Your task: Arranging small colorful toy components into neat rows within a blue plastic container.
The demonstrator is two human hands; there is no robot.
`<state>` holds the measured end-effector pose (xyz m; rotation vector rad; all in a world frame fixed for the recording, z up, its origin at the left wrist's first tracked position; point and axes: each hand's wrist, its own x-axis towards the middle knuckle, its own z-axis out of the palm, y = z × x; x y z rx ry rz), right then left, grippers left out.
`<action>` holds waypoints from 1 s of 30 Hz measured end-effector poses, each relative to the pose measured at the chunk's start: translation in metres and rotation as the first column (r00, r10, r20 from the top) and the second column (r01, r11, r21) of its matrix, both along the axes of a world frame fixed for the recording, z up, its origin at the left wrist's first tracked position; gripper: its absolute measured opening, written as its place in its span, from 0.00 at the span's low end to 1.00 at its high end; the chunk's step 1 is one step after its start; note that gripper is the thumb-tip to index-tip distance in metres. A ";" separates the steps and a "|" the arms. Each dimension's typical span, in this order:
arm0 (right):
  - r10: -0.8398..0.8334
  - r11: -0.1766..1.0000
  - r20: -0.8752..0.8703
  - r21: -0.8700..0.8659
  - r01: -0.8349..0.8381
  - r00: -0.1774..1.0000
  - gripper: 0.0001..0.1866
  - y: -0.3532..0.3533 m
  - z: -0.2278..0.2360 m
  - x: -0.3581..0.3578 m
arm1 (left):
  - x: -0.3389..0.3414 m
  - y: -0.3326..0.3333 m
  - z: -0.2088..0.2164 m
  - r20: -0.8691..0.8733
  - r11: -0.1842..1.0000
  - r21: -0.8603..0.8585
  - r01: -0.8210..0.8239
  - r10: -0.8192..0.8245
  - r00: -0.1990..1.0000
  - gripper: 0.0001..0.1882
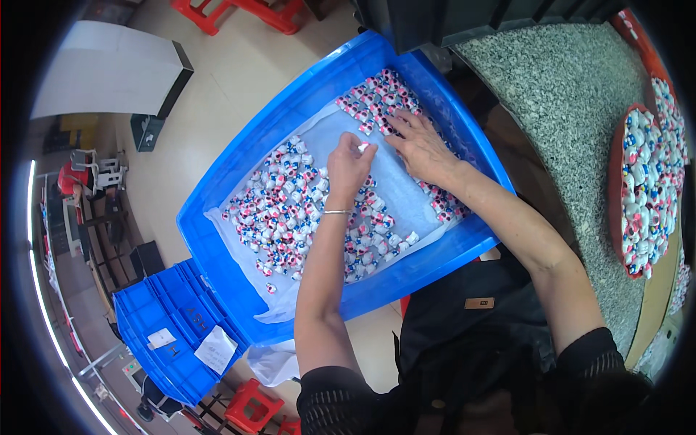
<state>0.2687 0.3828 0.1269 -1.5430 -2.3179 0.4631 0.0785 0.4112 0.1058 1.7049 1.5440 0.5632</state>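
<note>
Inside a blue plastic bin [261, 119] lined with white paper [395, 185] lie many small white figurines with pink and blue painted parts. A loose, jumbled heap of figurines [286, 199] fills the left side, while figurines [373, 98] set closer together cover the far right corner. My left hand [350, 165], a bracelet on its wrist, pinches one small white and pink figurine [364, 146] over the bare paper. My right hand [422, 147] reaches over the figurines at the right, fingers spread, fingertips touching the edge of the closer-set ones.
A grey speckled countertop [536, 87] runs along the right, with a red tray [616, 188] heaped with similar figurines on it. Blue crates [159, 330] stand at the lower left. Red stools [254, 406] are on the floor, and another person [72, 177] sits far left.
</note>
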 end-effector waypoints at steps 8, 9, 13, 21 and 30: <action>-0.042 0.999 -0.004 -0.027 0.042 0.999 0.18 0.002 -0.003 0.006 | -0.008 -0.009 0.009 -0.373 0.927 0.250 0.279 -0.174 0.911 0.14; -0.046 0.999 -0.011 -0.013 0.046 0.999 0.17 0.003 -0.004 0.005 | -0.013 -0.009 0.011 -0.265 0.913 0.234 0.336 -0.272 0.925 0.14; -0.055 0.998 -0.078 -0.019 0.054 0.995 0.18 0.003 -0.004 0.004 | -0.020 -0.010 0.015 -0.149 0.860 0.187 0.474 -0.452 0.879 0.14; -0.058 0.998 -0.108 -0.031 0.055 0.992 0.18 0.002 -0.003 0.004 | -0.014 -0.020 0.004 -0.181 0.915 0.187 0.357 -0.325 0.928 0.12; 0.078 0.997 0.145 -0.014 -0.077 0.986 0.19 0.000 -0.001 0.003 | -0.005 -0.011 -0.009 -0.163 0.908 0.354 0.223 -0.175 0.971 0.13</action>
